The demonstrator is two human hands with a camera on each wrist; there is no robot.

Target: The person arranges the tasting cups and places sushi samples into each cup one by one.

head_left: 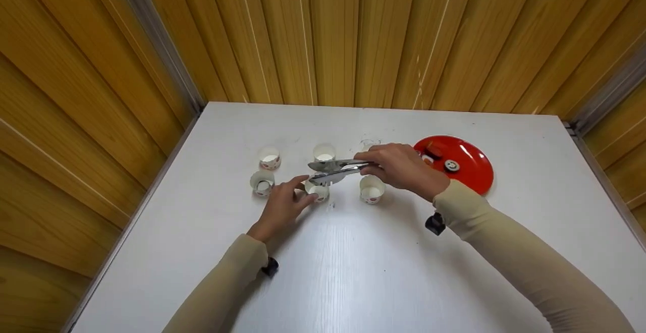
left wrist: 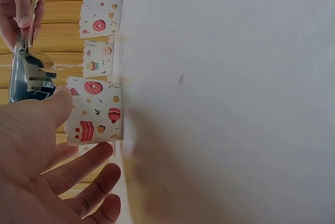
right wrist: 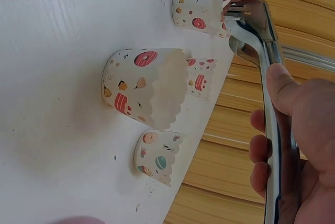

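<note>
Head view: right hand [head_left: 398, 167] grips tongs [head_left: 329, 165] above the paper cup [head_left: 319, 192] left hand [head_left: 282, 204] holds.

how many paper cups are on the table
6: front-left cup, front-middle cup at the left hand, front-right cup, back-left cup, back-middle cup and back-right cup, the last mostly hidden by the right hand in the head view. Any nested ones could be hidden.

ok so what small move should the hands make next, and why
Probably lift the tongs clear of the front middle cup, with the left hand steadying it: their tips stand apart at its rim with no piece visible between them, while pieces lie on the red plate. I can't tell whether that cup holds anything.
</note>
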